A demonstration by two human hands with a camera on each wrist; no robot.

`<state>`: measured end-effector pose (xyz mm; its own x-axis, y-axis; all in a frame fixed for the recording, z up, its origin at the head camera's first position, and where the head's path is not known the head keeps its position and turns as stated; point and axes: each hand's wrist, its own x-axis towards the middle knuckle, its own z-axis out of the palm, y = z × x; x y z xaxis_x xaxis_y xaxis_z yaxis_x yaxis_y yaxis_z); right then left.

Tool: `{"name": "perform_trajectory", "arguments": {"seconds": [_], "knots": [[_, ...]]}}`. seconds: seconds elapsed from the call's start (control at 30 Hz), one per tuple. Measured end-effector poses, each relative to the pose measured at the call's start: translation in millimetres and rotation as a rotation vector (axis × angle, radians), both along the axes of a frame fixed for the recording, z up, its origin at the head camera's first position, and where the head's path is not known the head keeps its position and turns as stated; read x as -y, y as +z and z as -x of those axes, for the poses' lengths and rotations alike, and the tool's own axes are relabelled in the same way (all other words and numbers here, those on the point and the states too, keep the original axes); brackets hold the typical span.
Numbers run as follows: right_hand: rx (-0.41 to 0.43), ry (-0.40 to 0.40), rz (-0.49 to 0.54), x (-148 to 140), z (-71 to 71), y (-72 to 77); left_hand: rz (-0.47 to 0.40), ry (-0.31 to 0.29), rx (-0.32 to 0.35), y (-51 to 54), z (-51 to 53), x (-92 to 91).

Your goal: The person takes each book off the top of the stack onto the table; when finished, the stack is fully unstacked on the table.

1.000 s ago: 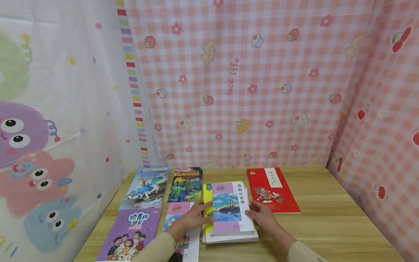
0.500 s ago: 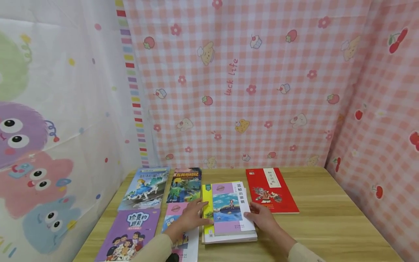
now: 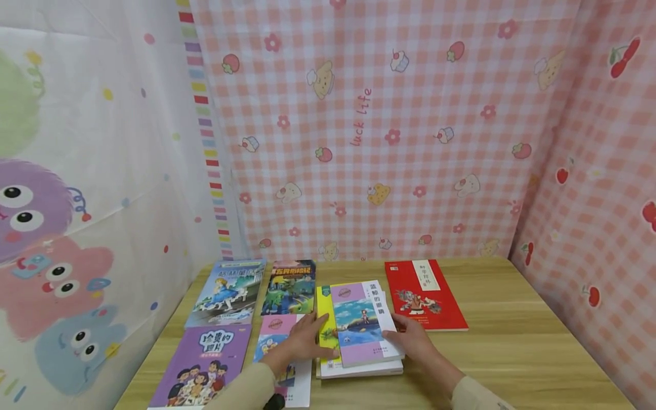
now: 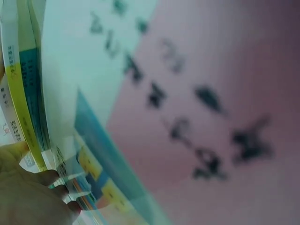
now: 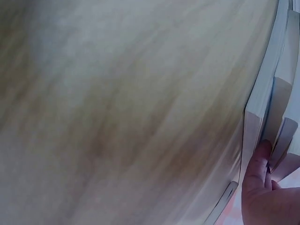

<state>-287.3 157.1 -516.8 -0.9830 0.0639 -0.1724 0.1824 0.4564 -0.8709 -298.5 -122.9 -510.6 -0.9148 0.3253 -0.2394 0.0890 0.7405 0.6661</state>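
A book with a blue sea picture and pink bands (image 3: 361, 324) lies turned slightly askew on a stack, above a yellow-covered book (image 3: 326, 333). From the left my left hand (image 3: 299, 344) rests on the stack, its thumb near the top book's lower left edge and a finger over the yellow cover. My right hand (image 3: 417, 344) touches the right side, thumb at the top book's edge. The left wrist view shows my left hand (image 4: 33, 187) beside book spines (image 4: 28, 108). In the right wrist view my right hand (image 5: 267, 192) reaches against page edges (image 5: 255, 115).
Four books lie at the left: a blue one (image 3: 225, 293), a green one (image 3: 289, 290), a purple one (image 3: 200, 370) and a pink-and-white one (image 3: 302, 387) partly under my left arm. A red book (image 3: 427, 296) lies behind right on the wooden table (image 3: 512, 341).
The top book has turned and its lower end has moved right, showing more of the yellow book. Both hands have stayed at the stack's sides.
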Motion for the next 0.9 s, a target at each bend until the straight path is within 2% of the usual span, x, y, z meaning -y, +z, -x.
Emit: {"name": "perform_trajectory", "arguments": {"seconds": [0.23,0.33,0.43,0.63,0.77,0.9], "knots": [[0.028,0.001,-0.037,-7.3,1.2,-0.6,0.017,-0.069,-0.023,-2.2,2.0,7.7],[0.061,-0.009,-0.015,-11.2,2.3,-0.7,0.019,-0.078,-0.024,-2.2,2.2,8.8],[0.066,-0.011,0.04,-14.8,2.5,0.2,0.026,-0.082,-0.031,-0.9,1.2,8.7],[0.061,-0.071,0.194,-22.3,3.3,2.0,0.034,-0.089,-0.044,-0.6,-0.3,8.1],[0.022,-0.099,0.309,-26.4,6.0,5.1,0.036,-0.084,-0.045,-1.0,0.3,7.9],[-0.023,-0.085,0.371,-28.4,9.3,8.6,0.037,-0.084,-0.043,-1.4,1.1,8.1]]}}
